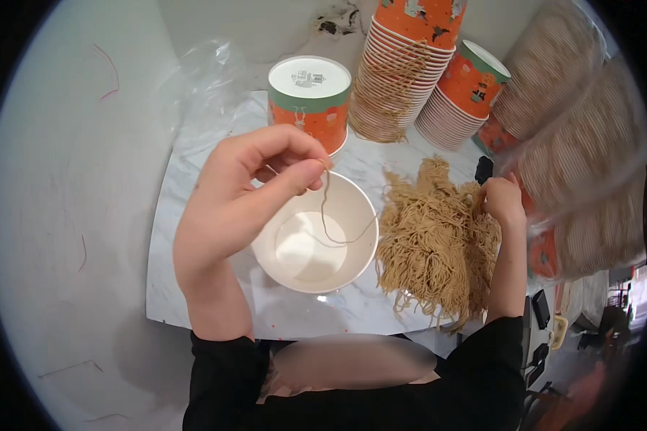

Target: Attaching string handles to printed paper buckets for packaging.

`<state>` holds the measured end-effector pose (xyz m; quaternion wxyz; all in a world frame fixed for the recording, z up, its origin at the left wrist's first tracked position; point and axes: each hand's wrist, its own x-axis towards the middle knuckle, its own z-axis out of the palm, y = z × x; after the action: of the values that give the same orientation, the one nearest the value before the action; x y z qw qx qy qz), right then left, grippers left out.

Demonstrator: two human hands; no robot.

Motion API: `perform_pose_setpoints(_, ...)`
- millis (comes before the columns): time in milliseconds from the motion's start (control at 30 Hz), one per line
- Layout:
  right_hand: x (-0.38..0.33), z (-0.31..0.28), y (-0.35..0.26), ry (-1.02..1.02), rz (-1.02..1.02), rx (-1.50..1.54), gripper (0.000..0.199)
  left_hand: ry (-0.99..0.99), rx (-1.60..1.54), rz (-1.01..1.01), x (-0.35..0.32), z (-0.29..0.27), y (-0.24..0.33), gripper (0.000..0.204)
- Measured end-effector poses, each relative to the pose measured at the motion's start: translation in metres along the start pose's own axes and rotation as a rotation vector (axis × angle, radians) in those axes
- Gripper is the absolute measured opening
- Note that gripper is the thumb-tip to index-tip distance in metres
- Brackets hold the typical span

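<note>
My left hand [244,194] is raised over a white paper tub [266,244], thumb and forefinger pinched on the end of a thin tan strand of yarn [325,208]. The strand hangs in a curve above the tub's open mouth, toward its right rim. Inside the tub I see bare white walls and a shadow. Right of it lies a large tangled heap of tan yarn [435,237]. At the heap's upper right edge is my right hand [503,199], its fingers curled in against the yarn; what they hold, if anything, is hidden.
Behind the tub stands an upturned orange and green tub [309,108]. Tall nested stacks of tubs [410,72] rise at the back, one draped with tan strands. Bagged stacks [575,144] crowd the right side. A small black object [484,169] sits beside my right hand. Clear plastic [208,86] lies back left.
</note>
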<state>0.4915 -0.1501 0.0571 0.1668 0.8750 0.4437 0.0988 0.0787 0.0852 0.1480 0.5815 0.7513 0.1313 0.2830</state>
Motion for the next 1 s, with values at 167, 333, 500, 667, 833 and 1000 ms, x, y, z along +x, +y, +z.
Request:
perform_pose_setpoints(167,-0.013,-0.132,-0.089,0.161,-0.62,0.883,0.046,0.009,0.154,-0.024,0.004,0.016,-0.006,0.012)
perform_pose_setpoints(333,-0.029,-0.189,-0.187,0.068,-0.867,1.514,0.047,0.104,0.186,0.034,0.003,0.02,-0.006,0.012)
perform_pose_setpoints(500,-0.015,-0.184,-0.2,-0.099,-0.827,1.722,0.032,0.228,-0.051,0.005,0.005,0.013,-0.003,0.016)
perform_pose_setpoints(667,-0.019,-0.178,-0.192,-0.189,-0.715,1.706,0.015,0.222,-0.182,-0.042,0.004,0.002,-0.006,0.023)
perform_pose_setpoints(833,-0.011,-0.158,-0.177,-0.182,-0.729,1.657,0.017,0.124,-0.238,-0.106,0.015,0.013,-0.006,0.022)
perform_pose_setpoints(1000,-0.015,-0.151,-0.199,-0.058,-0.863,1.838,0.031,0.067,-0.252,-0.107,0.025,0.028,-0.024,0.021)
